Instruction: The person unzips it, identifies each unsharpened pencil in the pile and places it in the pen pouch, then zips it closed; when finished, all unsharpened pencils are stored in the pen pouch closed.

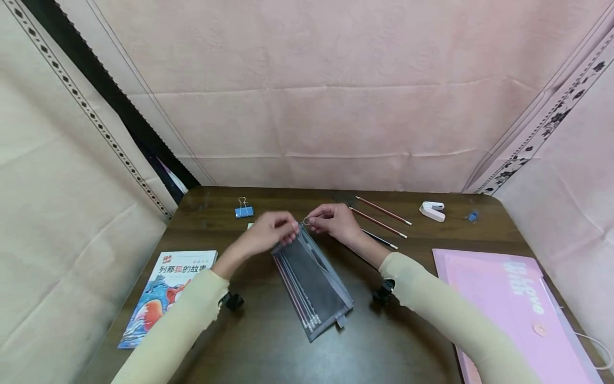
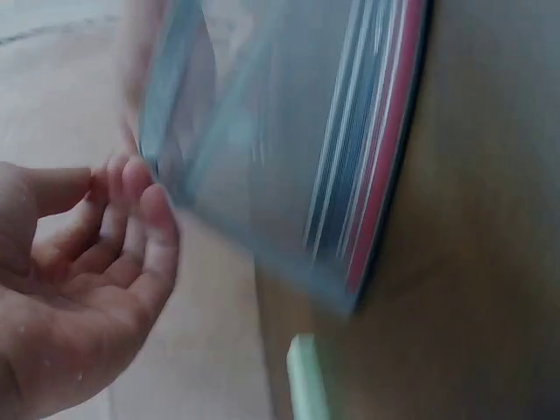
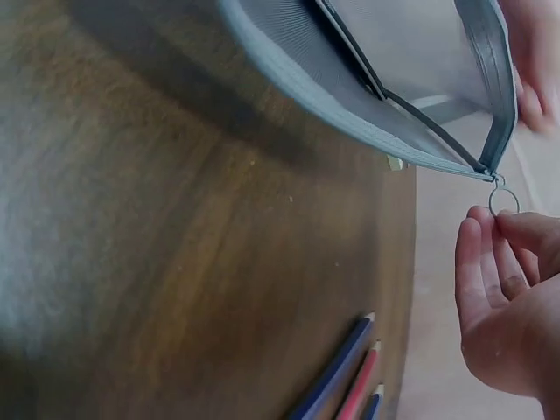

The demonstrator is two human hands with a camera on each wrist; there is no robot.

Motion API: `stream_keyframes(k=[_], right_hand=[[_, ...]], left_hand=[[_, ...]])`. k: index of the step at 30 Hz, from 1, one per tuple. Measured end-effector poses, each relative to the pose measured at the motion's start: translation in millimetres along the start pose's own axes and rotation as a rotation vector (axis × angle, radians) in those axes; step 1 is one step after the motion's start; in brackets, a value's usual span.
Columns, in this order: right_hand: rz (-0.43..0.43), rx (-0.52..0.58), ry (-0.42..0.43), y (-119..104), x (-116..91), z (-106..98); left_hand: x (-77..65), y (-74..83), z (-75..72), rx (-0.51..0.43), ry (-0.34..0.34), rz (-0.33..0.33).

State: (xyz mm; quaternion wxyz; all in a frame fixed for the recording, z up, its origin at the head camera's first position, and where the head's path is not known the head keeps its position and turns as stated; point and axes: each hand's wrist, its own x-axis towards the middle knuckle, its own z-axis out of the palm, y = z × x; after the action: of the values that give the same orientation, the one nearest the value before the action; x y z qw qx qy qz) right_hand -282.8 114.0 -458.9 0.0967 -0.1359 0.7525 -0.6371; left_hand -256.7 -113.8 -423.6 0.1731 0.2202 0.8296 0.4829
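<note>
A grey mesh pencil case (image 1: 326, 277) hangs at a slant between the two hands, several pencils (image 1: 298, 290) showing through its side. Its zip side gapes in the right wrist view. The left hand (image 1: 271, 233) holds the top end by a corner, fingers curled at the edge. Between thumb and fingertips, the right hand (image 1: 339, 223) pinches the metal ring (image 3: 491, 203) on the zip end. Beyond the right hand, two reddish pencils (image 1: 381, 223) and a dark pencil (image 1: 381, 240) lie on the table.
On the left are a picture book (image 1: 165, 298) and a blue binder clip (image 1: 244, 212). A pale green block (image 2: 306, 376) lies near the left hand. Rightward are a white stapler (image 1: 433, 211), a small blue item (image 1: 472, 216) and pink-purple folders (image 1: 499, 304). Cloth walls surround the table (image 1: 384, 341).
</note>
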Motion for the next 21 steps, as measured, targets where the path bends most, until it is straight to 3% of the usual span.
stream_keyframes(k=[2,3,8,11,15,21], right_hand=[[-0.022,-0.036,0.004,-8,-4,0],[-0.032,-0.057,0.001,-14,-6,1],[-0.078,-0.133,0.018,-20,-7,3],[-0.103,-0.145,0.03,-15,-5,2],[-0.127,-0.214,0.039,-16,-7,1],[-0.233,-0.457,0.058,-18,-11,5]], left_hand=[[10.5,-2.2,-13.9,0.06,0.048,0.007],[15.1,-4.1,-20.3,0.085,0.037,-0.001],[33.5,-17.6,-37.3,0.035,-0.208,-0.064],[41.4,-20.6,-36.0,-0.051,-0.29,-0.075],[45.2,-21.4,-34.3,-0.085,-0.292,-0.083],[41.1,-23.9,-37.8,-0.062,-0.265,-0.102]])
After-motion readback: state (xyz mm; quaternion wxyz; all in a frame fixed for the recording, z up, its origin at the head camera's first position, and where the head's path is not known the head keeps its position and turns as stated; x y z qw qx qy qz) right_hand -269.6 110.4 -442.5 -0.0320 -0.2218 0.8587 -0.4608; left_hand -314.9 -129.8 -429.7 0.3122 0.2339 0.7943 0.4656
